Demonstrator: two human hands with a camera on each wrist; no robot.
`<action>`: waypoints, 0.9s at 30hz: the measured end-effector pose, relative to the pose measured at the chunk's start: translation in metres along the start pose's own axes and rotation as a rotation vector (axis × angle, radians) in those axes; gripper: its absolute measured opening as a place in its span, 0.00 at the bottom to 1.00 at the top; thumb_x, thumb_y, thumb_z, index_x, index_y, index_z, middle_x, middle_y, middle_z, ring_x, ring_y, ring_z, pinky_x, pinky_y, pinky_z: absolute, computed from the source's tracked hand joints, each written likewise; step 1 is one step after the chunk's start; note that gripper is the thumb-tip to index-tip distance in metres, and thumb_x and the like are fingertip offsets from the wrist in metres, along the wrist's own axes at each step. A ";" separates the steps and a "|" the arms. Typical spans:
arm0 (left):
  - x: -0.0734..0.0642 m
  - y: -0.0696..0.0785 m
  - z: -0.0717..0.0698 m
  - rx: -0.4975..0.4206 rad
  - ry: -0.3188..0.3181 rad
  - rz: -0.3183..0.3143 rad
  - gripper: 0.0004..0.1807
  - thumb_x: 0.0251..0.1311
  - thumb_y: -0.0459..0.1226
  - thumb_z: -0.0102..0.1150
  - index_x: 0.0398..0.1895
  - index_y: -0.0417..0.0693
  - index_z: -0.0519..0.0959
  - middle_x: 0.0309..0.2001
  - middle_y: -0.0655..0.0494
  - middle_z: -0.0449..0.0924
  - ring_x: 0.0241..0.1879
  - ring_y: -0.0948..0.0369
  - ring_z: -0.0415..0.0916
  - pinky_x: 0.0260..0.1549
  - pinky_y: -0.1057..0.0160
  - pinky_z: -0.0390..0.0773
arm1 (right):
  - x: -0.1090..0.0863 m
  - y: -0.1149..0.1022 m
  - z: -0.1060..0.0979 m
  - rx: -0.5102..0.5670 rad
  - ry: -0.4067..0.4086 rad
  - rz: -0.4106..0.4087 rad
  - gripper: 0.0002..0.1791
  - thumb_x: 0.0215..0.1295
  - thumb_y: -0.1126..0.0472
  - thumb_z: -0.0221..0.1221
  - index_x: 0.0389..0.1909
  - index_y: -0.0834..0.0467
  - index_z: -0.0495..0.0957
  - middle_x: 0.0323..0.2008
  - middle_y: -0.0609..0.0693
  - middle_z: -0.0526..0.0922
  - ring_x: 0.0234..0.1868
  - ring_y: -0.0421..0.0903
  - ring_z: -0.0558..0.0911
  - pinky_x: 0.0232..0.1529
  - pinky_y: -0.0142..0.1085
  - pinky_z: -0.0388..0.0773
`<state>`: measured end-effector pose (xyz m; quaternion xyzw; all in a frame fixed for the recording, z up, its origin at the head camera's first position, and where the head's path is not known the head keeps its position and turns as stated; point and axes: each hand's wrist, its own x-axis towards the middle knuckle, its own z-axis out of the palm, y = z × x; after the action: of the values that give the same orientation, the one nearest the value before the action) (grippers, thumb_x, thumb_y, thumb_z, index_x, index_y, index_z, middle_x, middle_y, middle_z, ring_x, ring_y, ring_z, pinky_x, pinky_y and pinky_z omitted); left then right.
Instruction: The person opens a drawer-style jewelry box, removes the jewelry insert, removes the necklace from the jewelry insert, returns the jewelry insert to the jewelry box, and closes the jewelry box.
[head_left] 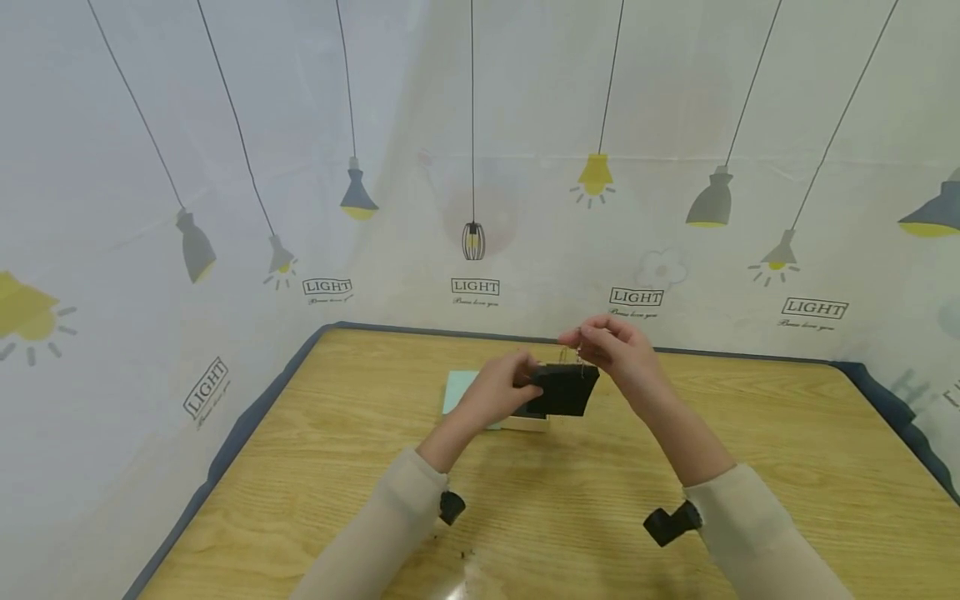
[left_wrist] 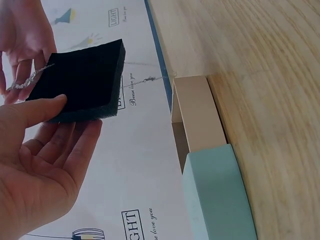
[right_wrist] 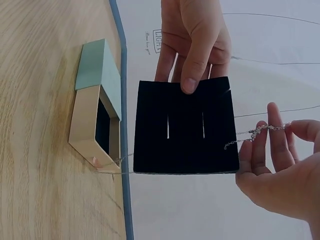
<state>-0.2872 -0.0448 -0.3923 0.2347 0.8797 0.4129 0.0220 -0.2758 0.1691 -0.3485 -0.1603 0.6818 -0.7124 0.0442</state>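
My left hand (head_left: 495,387) grips a square black foam pad (head_left: 566,392) by one edge, thumb on its face and fingers behind. Two slits show in the pad (right_wrist: 185,120) in the right wrist view. At the pad's far side my right hand (head_left: 622,354) pinches a thin silver chain (right_wrist: 259,131) between thumb and fingertips. The chain passes by the pad, and a strand hangs out past its other edge. Behind the hands on the table stands a box with a beige drawer (left_wrist: 197,112) partly out of a mint green sleeve (left_wrist: 220,190).
The wooden table (head_left: 337,467) has a white cloth backdrop (head_left: 420,292) printed with lamps around it, with a blue lower edge. Small dark specks (head_left: 465,553) lie near the front. A black camera (head_left: 672,523) is on the right wrist, another (head_left: 452,507) on the left.
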 end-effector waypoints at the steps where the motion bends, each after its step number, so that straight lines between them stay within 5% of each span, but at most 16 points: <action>1: 0.000 0.000 0.000 0.001 0.001 0.002 0.10 0.66 0.35 0.62 0.49 0.47 0.77 0.54 0.48 0.82 0.53 0.52 0.83 0.52 0.55 0.84 | 0.000 0.000 -0.001 0.019 0.000 0.002 0.10 0.77 0.53 0.51 0.43 0.55 0.75 0.39 0.38 0.88 0.47 0.36 0.83 0.56 0.29 0.79; 27: -0.006 -0.001 -0.004 -0.072 0.034 -0.067 0.11 0.67 0.37 0.61 0.50 0.47 0.76 0.53 0.48 0.81 0.55 0.51 0.80 0.53 0.51 0.82 | -0.003 -0.001 -0.013 0.482 0.014 0.129 0.07 0.79 0.58 0.48 0.41 0.52 0.75 0.39 0.45 0.88 0.35 0.39 0.82 0.40 0.28 0.83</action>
<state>-0.2835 -0.0505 -0.3917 0.1973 0.8719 0.4472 0.0294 -0.2768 0.1826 -0.3483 -0.0963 0.5011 -0.8513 0.1220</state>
